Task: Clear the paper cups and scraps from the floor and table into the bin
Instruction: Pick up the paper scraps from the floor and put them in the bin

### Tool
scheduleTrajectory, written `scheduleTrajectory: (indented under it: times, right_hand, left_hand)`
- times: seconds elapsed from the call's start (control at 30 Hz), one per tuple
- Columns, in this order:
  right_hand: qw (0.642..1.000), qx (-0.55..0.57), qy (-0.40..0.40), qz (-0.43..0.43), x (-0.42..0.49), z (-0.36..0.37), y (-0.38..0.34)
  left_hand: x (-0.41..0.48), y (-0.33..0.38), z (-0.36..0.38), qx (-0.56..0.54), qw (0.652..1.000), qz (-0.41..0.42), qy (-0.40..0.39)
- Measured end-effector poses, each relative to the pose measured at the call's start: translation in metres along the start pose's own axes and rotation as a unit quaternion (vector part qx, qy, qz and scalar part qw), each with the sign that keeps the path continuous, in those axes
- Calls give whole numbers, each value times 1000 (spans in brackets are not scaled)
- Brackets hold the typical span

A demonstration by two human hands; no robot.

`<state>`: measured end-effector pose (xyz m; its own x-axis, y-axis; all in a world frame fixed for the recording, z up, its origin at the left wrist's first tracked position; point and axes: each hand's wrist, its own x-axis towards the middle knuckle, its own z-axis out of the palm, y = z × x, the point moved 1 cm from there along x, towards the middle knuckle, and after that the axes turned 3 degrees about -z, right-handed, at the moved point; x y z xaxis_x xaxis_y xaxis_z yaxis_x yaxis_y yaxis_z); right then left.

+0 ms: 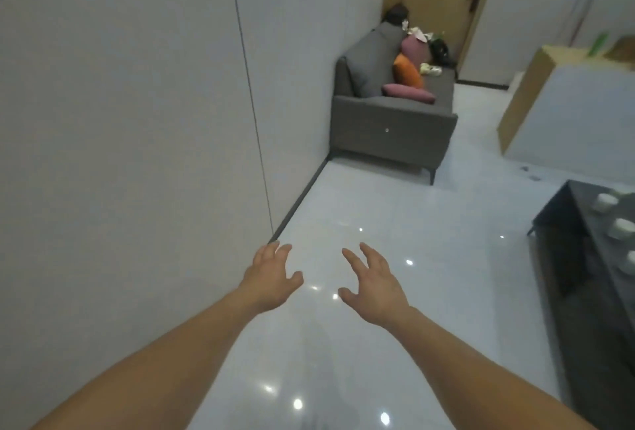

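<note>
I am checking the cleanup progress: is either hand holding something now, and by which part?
Nothing is held. The left hand and the right hand are both open and empty, above the glossy floor.

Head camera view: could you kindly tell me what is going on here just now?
A person stretches both arms forward over the glossy white floor. The left hand and right hand are open and hold nothing. Several white paper cups stand on the dark table at the right, untouched. No bin is in view.
</note>
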<state>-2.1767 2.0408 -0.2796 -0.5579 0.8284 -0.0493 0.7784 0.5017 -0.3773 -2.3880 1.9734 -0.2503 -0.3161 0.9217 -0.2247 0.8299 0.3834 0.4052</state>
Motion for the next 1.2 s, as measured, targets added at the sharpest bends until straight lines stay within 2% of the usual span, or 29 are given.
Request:
scheduleTrajectory:
  times: [0.4,0.83,0.97,1.2]
  right_hand:
    - [990,-20,41,137,108,-77,160]
    - [956,-4,90,279,224,-153,338]
    - [953,1,88,290,258,-175,410]
    - [956,3,97,278,313,-236,531]
  left_hand:
    - [214,162,37,4,989,132,-61]
    - [428,345,58,38,964,237,-115]
    - [483,424,79,45,957,266,-109]
    - [562,538,94,45,960,255,-102]
